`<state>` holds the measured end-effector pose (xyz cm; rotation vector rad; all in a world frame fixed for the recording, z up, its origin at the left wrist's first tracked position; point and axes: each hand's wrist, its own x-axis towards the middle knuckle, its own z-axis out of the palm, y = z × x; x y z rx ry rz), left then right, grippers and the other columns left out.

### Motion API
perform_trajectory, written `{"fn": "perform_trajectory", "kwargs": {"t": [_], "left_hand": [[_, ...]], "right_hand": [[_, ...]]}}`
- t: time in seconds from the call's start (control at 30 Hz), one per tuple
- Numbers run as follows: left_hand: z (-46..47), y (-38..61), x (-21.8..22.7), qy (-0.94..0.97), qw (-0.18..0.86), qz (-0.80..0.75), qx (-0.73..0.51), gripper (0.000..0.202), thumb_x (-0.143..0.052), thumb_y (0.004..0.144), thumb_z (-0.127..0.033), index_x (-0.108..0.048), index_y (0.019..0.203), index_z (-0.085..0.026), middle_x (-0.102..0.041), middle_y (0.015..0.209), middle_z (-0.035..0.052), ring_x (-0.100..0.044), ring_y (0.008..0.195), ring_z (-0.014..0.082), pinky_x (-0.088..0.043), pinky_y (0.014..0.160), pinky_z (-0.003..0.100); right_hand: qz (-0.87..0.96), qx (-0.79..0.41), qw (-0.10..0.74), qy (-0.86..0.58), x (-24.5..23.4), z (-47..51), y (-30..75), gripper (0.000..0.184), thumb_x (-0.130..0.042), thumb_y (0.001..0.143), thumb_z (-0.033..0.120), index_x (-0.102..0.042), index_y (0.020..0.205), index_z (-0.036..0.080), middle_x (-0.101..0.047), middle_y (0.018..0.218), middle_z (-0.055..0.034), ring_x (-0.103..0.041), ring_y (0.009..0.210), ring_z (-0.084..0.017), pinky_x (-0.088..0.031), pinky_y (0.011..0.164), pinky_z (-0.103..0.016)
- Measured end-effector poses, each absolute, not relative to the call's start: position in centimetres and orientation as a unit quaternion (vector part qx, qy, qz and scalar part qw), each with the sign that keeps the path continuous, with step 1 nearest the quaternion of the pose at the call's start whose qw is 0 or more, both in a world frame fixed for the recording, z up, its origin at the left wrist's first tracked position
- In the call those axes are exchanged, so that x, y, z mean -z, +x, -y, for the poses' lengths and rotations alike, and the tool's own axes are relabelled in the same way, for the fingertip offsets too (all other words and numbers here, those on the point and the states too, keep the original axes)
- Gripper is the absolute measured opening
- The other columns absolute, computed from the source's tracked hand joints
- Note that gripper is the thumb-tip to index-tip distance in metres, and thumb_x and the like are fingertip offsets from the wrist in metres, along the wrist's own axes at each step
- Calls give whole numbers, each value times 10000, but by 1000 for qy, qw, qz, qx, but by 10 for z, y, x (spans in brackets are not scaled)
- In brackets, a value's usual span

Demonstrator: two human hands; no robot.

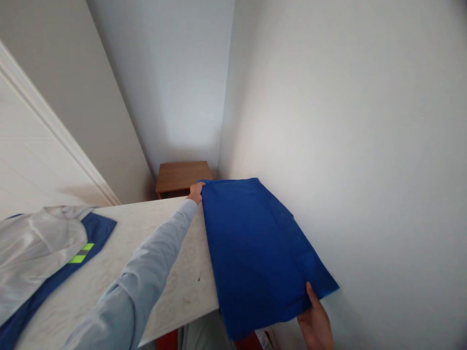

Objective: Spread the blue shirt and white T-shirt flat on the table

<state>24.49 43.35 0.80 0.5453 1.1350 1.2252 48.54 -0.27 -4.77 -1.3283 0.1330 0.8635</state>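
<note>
A plain blue piece of cloth (251, 253), perhaps a folded garment, lies spread along the right end of the white table (188, 291). Its near end reaches past the table's front edge, and its right side runs along the wall. My left hand (196, 191), arm stretched forward in a light blue sleeve, grips the cloth's far left corner. At the near right edge, my right hand (316, 318) holds the cloth with the thumb on top and the other fingers partly hidden beneath.
A grey and dark blue garment (44, 243) with a yellow-green strip lies on the table's left side. Beyond the far edge stands a low brown wooden table (184, 175) in the corner. A pale wall (350, 146) rises close on the right.
</note>
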Motion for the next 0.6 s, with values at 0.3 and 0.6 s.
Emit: {"fn": "perform_trajectory", "kwargs": {"t": [0.3, 0.6], "left_hand": [[-369, 252, 5, 803, 238, -462, -294, 555, -503, 940, -374, -479, 1435, -124, -326, 1590, 169, -251, 1487, 328, -169, 1218, 462], [-357, 250, 31, 862, 131, -446, -201, 621, -351, 986, -487, -459, 1467, -110, -343, 1578, 185, -261, 1486, 313, -122, 1220, 442]], "right_hand": [[-56, -440, 701, -559, 74, 10, 491, 784, -682, 728, 698, -585, 1364, 249, -713, 1216, -94, -632, 1182, -318, -524, 973, -519], [-69, -466, 697, -540, 73, 4, 498, 489, -690, 735, 591, -737, 1064, 232, -769, 1026, -81, -673, 1090, -312, -509, 970, -516]]}}
